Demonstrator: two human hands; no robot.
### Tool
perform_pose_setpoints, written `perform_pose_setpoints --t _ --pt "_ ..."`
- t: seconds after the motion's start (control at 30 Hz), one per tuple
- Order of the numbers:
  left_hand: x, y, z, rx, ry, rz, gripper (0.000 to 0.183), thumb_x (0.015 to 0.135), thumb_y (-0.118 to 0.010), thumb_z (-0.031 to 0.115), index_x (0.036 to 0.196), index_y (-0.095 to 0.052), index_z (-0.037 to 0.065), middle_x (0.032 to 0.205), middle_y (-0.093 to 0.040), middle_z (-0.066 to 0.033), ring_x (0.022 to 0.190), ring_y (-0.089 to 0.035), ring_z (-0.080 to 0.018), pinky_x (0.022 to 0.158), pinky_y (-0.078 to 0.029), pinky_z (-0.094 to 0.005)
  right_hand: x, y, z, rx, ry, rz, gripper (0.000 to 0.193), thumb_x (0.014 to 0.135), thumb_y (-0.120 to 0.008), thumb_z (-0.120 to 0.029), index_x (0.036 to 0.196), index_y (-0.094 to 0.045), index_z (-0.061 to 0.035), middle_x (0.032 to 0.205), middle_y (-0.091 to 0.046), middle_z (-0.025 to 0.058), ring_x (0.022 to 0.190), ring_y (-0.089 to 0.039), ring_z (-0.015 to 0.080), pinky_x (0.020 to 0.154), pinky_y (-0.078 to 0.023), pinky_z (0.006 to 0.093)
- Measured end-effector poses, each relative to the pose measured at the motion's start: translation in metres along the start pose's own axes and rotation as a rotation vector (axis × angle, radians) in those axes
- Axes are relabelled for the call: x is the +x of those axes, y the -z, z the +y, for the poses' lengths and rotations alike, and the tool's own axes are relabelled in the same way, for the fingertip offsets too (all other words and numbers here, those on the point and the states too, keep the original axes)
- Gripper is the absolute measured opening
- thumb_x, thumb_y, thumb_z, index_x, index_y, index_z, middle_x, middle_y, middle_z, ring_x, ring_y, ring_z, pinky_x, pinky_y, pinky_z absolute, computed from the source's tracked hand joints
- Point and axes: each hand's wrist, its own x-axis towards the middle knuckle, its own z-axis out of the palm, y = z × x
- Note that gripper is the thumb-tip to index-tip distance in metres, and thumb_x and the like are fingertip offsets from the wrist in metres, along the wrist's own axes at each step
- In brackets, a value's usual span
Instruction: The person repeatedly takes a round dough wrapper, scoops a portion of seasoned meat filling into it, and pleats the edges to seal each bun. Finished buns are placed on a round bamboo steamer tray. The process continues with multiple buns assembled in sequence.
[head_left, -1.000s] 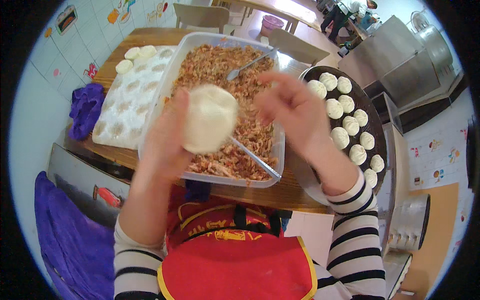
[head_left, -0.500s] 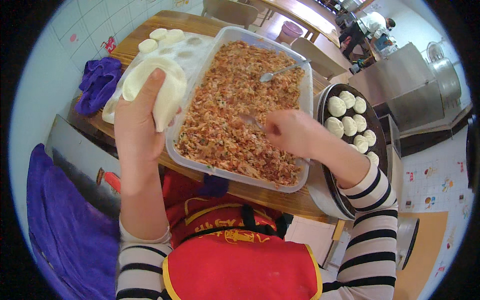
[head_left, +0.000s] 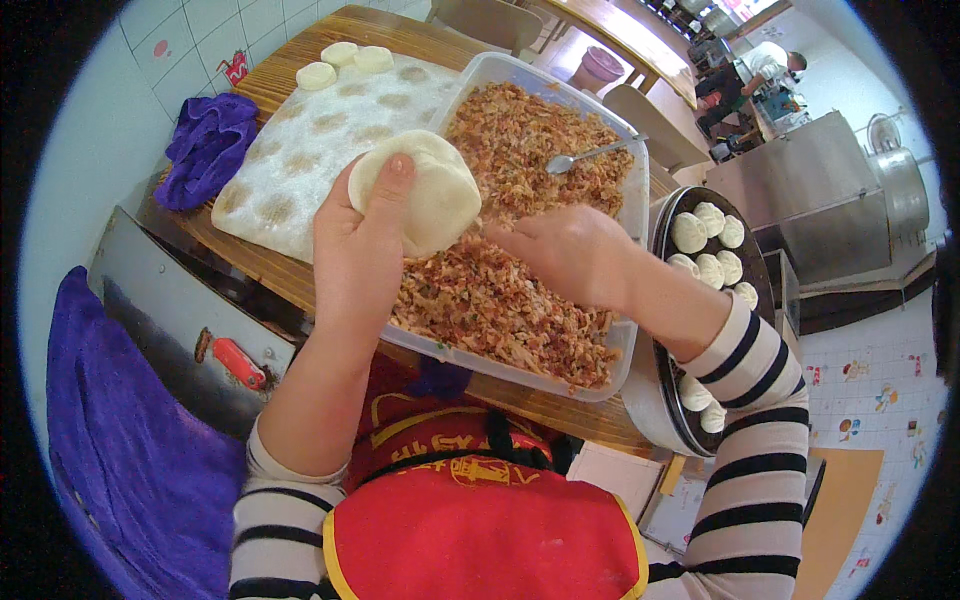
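Observation:
My left hand holds a round, pale dough wrapper over the left side of a clear plastic tub, thumb on top. Chopped reddish-brown filling lies in the tub. Just right of the wrapper my right hand is closed, low over the filling. A spoon showed in this grip in the earlier frame; now it is mostly hidden and blurred. Another metal spoon rests on the filling's far right, its handle on the tub's rim.
Left of the tub lies a floured white board with 3 dough rounds at its far end. A purple cloth lies beside it. To the right, a round black steamer tray holds several pleated buns. A person works farther back.
My left hand has brought the wrapper rightward, over the tub's left side, and its face is turned more upward. My right hand has shifted slightly left toward it. The view has shifted a little.

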Motion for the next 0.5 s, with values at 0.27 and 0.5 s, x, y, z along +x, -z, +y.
perform_pose_setpoints --t 0.27,0.5 --pt "-0.002 -0.001 0.0 0.029 0.028 -0.035 0.033 0.092 -0.058 0.029 0.107 -0.06 -0.001 0.094 -0.065 -0.0062 0.082 -0.061 -0.0103 0.071 -0.05 -0.0251 -0.025 -0.011 -0.016 -0.024 0.088 0.159 0.057 0.071 -0.056 -0.009 0.126 -0.047 0.0026 0.073 -0.052 0.0066 0.063 -0.059 0.0231 0.051 -0.049 0.0366" --pt "0.0 -0.003 -0.001 0.002 0.055 -0.015 0.034 0.092 -0.059 0.029 0.108 -0.06 0.0 0.095 -0.065 -0.0065 0.083 -0.062 -0.0113 0.072 -0.051 -0.0255 -0.044 -0.007 -0.022 0.025 0.108 0.093 0.059 0.073 -0.055 -0.011 0.128 -0.044 0.0037 0.074 -0.052 0.0068 0.064 -0.058 0.0221 0.052 -0.048 0.0349"
